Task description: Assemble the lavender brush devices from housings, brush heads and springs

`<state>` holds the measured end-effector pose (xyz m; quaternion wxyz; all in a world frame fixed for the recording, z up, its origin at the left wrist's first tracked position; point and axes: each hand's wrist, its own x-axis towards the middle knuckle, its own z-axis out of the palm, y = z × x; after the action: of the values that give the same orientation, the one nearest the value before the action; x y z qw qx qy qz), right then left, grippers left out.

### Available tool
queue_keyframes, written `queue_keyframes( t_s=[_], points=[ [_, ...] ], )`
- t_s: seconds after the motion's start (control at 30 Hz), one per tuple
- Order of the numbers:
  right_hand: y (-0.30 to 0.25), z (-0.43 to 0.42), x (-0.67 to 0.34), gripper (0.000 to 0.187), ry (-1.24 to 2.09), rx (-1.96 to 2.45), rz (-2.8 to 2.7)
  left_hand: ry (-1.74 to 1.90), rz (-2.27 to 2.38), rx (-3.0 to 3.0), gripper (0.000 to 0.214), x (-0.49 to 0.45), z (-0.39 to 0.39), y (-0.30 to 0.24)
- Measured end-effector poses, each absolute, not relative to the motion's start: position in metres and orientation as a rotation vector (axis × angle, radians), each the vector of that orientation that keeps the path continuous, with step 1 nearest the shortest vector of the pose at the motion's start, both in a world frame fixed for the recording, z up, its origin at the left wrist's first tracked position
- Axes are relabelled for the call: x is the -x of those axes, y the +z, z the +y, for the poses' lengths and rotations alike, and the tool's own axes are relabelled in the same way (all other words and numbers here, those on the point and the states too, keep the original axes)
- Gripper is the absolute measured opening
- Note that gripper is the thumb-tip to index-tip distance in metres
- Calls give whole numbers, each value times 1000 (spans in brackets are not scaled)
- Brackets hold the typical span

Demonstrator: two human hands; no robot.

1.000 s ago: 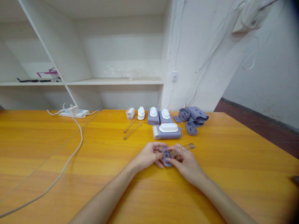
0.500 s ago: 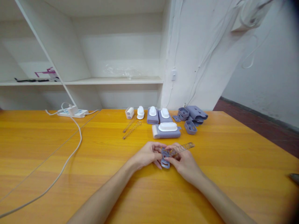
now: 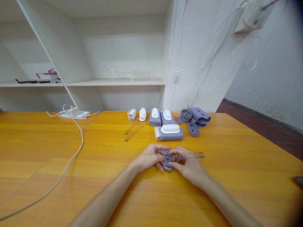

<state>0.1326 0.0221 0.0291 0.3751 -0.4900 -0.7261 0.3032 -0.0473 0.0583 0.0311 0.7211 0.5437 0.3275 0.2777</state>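
Our left hand's (image 3: 152, 156) gripping a slotted purple-grey plastic plate (image 3: 167, 164), right hand (image 3: 191, 167) pinching a coiled metal spring (image 3: 190, 155); orange wooden table (image 3: 246, 170) edge's way off right.

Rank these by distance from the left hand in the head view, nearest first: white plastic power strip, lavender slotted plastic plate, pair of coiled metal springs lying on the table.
1. Slotted plate: touching the left hand, on its right.
2. Metal springs: beyond that hand, slightly left.
3. Power strip: farthest back, well left.

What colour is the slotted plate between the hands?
The slotted plate is lavender-grey, best seen in the head view.
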Motion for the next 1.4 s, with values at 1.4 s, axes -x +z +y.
queue_keyframes(
  t_s=[1.4],
  points=[
    [25,29,-139,39,1529,1066,-1356,658,666,-1152,48,53,59,32]
  ],
)
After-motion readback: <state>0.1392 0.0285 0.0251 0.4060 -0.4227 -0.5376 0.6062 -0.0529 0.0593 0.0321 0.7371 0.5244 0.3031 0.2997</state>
